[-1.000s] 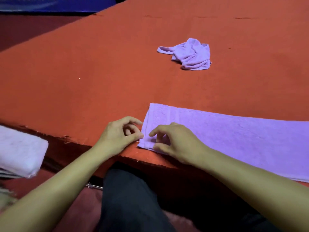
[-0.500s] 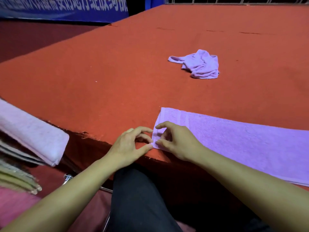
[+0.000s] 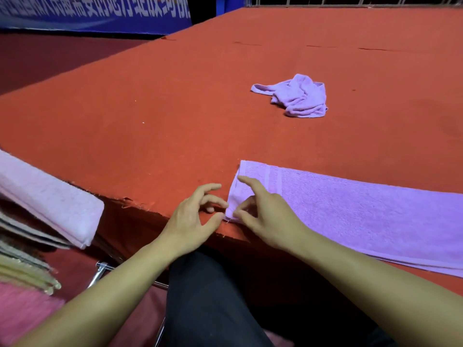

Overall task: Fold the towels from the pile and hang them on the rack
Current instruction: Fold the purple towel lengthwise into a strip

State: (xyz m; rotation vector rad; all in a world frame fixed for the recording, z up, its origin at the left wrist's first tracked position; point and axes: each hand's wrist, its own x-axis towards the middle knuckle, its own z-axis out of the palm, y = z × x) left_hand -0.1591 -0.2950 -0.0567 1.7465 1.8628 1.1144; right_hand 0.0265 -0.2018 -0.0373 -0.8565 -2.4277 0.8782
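A purple towel (image 3: pixel 363 216), folded into a long strip, lies flat along the near edge of the red carpeted platform (image 3: pixel 150 121). My right hand (image 3: pixel 265 216) rests on the towel's left end, index finger stretched out over it, thumb and curled fingers pinching the near left corner. My left hand (image 3: pixel 193 216) sits just left of that corner on the carpet. Its fingers are spread and loosely curled, and its thumb tip touches the towel's edge. A second purple towel (image 3: pixel 298 96) lies crumpled farther back on the platform.
At the left, folded towels hang over a rack: a pale pink one (image 3: pixel 50 204) on top, with striped and yellowish ones beneath. A metal rack bar (image 3: pixel 100 269) shows below them. My dark trouser leg is under the platform's edge. A blue banner runs along the back.
The view has tilted up and to the left, so more of the rack's towels show. Both hands' fingers have spread out at the towel's left end, and the right index finger has straightened.
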